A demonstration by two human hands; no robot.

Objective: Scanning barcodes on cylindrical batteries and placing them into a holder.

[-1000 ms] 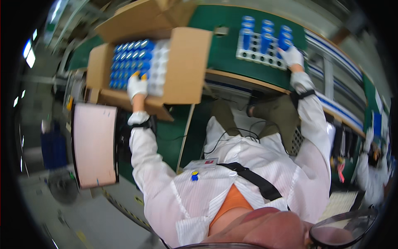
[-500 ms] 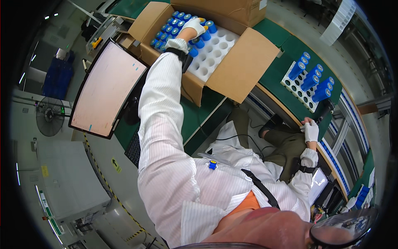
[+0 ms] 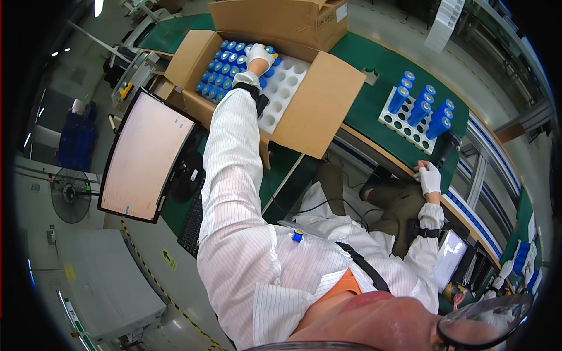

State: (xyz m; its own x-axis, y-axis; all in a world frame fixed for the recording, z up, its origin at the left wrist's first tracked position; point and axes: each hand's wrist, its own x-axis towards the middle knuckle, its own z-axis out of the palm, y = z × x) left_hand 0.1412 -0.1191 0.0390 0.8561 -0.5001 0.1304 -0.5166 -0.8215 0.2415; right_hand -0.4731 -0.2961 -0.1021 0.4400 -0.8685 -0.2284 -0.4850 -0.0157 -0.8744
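My left hand (image 3: 258, 57), in a white glove with bare fingertips, reaches into an open cardboard box (image 3: 321, 108). Its fingers bend down around the top of a blue cylindrical battery cell (image 3: 277, 59) at the right side of the packed rows. The hand partly covers the grip. More blue cells (image 3: 219, 79) stand upright to its left in a white holed tray (image 3: 285, 82), whose right part shows bare holes. My right hand (image 3: 429, 178), gloved likewise, rests by the green table's near edge with fingers curled together. What they hold, if anything, does not show.
Several blue cells (image 3: 420, 111) stand in rows in a smaller white holed tray (image 3: 404, 127) on the green table (image 3: 372, 114). A black-handled tool (image 3: 449, 147) lies beside it. Left of my arm are a monitor (image 3: 146, 158) and keyboard (image 3: 191, 225). A larger carton (image 3: 281, 23) stands behind the box.
My view has turned slightly, shifting the box and trays leftward in the picture. My left hand stays over the same cells, its fingers now closer together. The right hand remains near the table edge.
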